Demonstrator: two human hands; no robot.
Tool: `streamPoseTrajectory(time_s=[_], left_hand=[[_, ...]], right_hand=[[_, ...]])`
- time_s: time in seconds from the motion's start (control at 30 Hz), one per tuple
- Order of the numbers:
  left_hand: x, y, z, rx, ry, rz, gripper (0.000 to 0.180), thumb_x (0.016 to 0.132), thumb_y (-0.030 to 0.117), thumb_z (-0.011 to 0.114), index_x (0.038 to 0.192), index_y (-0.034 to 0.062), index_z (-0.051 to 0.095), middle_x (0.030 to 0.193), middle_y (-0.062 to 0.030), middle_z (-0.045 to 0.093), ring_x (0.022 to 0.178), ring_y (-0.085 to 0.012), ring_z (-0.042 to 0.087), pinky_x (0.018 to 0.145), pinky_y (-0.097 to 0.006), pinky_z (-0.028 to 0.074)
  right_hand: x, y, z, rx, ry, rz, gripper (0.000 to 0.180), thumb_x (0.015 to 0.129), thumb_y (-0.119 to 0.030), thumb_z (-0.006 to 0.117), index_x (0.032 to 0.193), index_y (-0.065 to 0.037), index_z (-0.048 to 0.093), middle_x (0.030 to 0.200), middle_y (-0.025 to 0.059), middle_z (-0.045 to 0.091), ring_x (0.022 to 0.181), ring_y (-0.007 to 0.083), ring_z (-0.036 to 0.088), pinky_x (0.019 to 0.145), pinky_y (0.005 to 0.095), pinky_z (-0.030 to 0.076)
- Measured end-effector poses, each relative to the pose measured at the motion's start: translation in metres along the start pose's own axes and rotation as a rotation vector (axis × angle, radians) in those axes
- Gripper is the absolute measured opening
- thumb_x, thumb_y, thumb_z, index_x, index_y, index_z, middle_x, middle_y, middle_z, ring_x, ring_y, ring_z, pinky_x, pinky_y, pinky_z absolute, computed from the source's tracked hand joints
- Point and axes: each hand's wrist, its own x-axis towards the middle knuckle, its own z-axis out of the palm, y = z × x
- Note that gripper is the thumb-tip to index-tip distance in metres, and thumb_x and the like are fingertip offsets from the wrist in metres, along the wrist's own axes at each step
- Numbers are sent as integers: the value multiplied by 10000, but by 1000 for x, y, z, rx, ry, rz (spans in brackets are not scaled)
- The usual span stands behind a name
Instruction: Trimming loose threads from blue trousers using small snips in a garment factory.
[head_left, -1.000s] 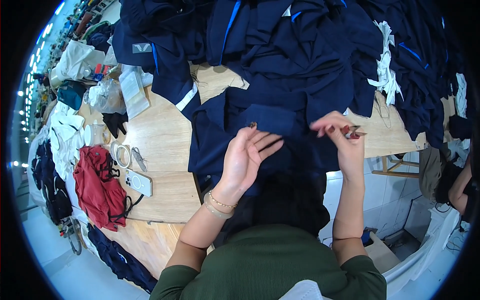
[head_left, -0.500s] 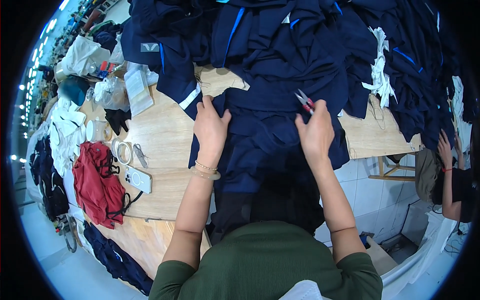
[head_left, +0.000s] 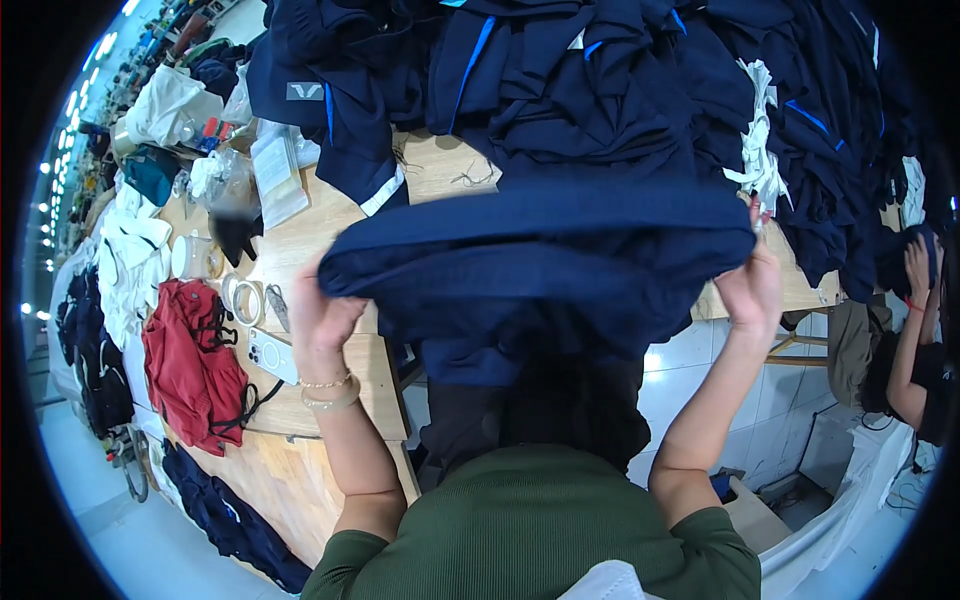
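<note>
A dark navy garment is stretched wide between my two hands over the table's near edge. Its upper edge looks like a broad band and is smeared by motion. My left hand grips the garment's left end, fingers tucked behind the cloth. At the right end my right hand is closed on the cloth. Small red-handled thread snips stick up from that same hand, partly blurred. The lower part of the garment hangs in front of my dark-clothed lap.
Navy garments are heaped along the far side, with white strips on them. Left on the wooden table lie a phone, tape rolls and red cloth. Another person's hands hold dark cloth at far right.
My hands have moved apart, left hand leftward and right hand rightward, pulling the garment taut and lifting its band. The snips moved right with my right hand. The other person's hands now hold dark cloth.
</note>
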Motion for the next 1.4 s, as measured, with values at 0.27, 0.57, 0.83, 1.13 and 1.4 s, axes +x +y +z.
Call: streamPoseTrajectory(time_s=[0.27, 0.57, 0.83, 1.13, 1.4], left_hand=[[7, 17, -30, -57, -155, 139, 232, 978, 161, 506, 1001, 0, 672, 970, -130, 737, 895, -260, 713, 861, -389, 572], [40, 3, -33, -47, -17, 108, 194, 975, 175, 536, 932, 53, 680, 922, -79, 731, 865, -217, 703, 826, -347, 561], [80, -17, -66, -227, 53, -23, 180, 975, 146, 546, 934, 21, 669, 935, -99, 730, 860, -233, 711, 789, -359, 589], [121, -27, -72, -209, 56, 24, 213, 1001, 146, 510, 1036, 3, 665, 1021, -122, 720, 936, -240, 693, 871, -374, 565], [117, -37, -50, 956, 433, 617, 145, 945, 84, 578, 1004, 8, 687, 875, -66, 691, 776, -172, 640, 727, -319, 510]], right_hand=[[25, 2, -34, 67, -458, 55, 211, 1053, -185, 499, 1153, -45, 621, 988, 60, 688, 892, 152, 672, 879, 342, 541], [90, 28, -63, 25, -378, 12, 250, 1042, -129, 490, 1253, -24, 577, 1125, 72, 664, 1009, 184, 653, 947, 352, 510], [96, 46, -50, 331, 32, 62, 282, 1031, -51, 421, 1243, 6, 598, 1237, 138, 652, 1211, 250, 595, 1112, 432, 430], [110, 72, -53, 206, 59, 132, 331, 989, 35, 423, 1257, -58, 594, 1279, 168, 600, 1250, 291, 552, 1116, 483, 402], [95, 73, -54, -121, -250, 70, 259, 965, 26, 457, 1181, -45, 582, 907, 47, 607, 725, 149, 523, 820, 359, 526]])
